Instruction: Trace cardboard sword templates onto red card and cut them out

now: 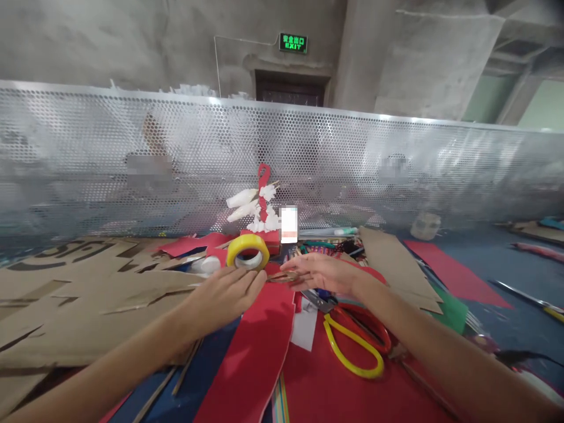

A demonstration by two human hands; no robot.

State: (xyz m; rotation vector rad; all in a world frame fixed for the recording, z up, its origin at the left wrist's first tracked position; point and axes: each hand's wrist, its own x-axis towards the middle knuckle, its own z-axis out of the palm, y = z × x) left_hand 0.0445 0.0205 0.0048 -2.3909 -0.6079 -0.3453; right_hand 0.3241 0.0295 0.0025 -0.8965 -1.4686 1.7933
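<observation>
My left hand [235, 289] is closed, its thumb and fingers pinched at one end of a thin brown strip [282, 276], which may be a twig or twine; blur hides its exact kind. The strip's other end lies among the loosely curled fingers of my right hand [330, 273]. Just behind my left hand stands a roll of yellow tape [259, 244] on its edge. Under both hands runs a long red paper strip [251, 352] with a wavy edge. Scissors [355, 343] with one yellow and one red handle lie below my right wrist, near a small white paper [305, 330].
Cut brown cardboard [132, 288] covers the left, with another piece [392, 264] at the right. White petal-like pieces with a red loop [263, 176] stand before a perforated metal screen [198, 153]. A red sheet [458, 273] and a yellow-handled tool [529, 298] lie far right.
</observation>
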